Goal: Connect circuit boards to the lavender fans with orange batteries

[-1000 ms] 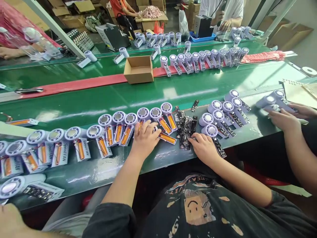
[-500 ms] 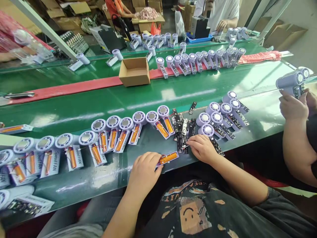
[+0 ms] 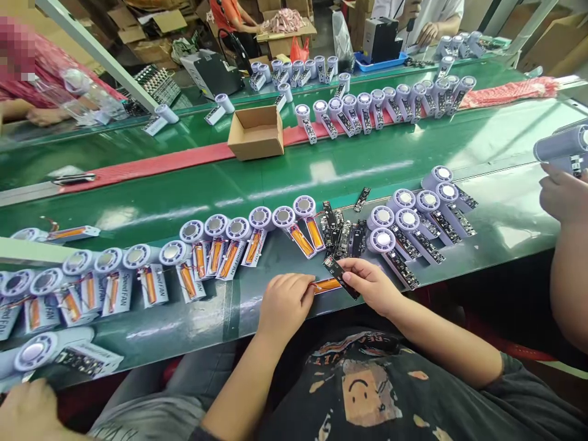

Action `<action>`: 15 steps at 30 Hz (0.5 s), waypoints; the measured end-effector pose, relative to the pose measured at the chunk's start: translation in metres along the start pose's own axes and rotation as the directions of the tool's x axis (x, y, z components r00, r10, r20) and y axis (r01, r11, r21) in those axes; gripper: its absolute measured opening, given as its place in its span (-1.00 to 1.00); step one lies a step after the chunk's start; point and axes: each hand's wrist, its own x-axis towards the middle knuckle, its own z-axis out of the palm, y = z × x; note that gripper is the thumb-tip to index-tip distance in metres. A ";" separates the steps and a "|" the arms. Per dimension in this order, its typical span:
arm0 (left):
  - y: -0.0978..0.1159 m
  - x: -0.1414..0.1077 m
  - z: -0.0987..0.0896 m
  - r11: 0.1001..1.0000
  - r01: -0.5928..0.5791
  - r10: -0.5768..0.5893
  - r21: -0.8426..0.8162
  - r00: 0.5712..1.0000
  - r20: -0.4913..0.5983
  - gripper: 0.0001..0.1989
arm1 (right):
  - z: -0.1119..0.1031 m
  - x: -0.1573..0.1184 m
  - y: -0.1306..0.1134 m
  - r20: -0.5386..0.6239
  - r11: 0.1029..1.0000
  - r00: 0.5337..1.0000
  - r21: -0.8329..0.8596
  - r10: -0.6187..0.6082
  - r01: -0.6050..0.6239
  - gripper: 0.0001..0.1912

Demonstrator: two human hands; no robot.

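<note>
My left hand is closed on the near end of a fan handle with an orange battery, at the bench's front edge; the fan's body is hidden under the hand. Between the thumb and fingers of my right hand is a black circuit board, tilted over the right part of that handle. Just beyond lies a pile of circuit boards. Left of the pile stands a row of lilac fans with orange batteries showing. To its right are lilac fans with circuit boards in their handles.
An open cardboard box sits on the green belt, beside a red strip with more fans. Another person's hand holds a fan at right. A person's hand is at lower left, near a fan.
My right hand has lifted a circuit board from the pile and brought it over the handle. The view has shifted slightly, and another person's hand has come in at lower left.
</note>
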 end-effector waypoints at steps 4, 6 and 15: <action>0.002 0.011 0.000 1.000 -0.015 0.015 0.009 0.997 -0.073 -0.81 | 0.002 0.000 -0.003 -0.005 0.957 0.993 0.265 0.121 -0.115 -0.65; 0.000 0.008 -0.006 0.999 -0.044 0.044 0.000 0.994 -0.102 -0.75 | -0.001 -0.004 -0.007 -0.014 0.948 0.992 0.296 0.123 -0.114 -0.63; 0.023 -0.058 -0.016 0.804 0.142 -0.118 -0.578 0.990 0.080 -0.77 | 0.024 -0.039 -0.015 0.295 0.985 0.955 -0.167 0.016 0.035 -0.90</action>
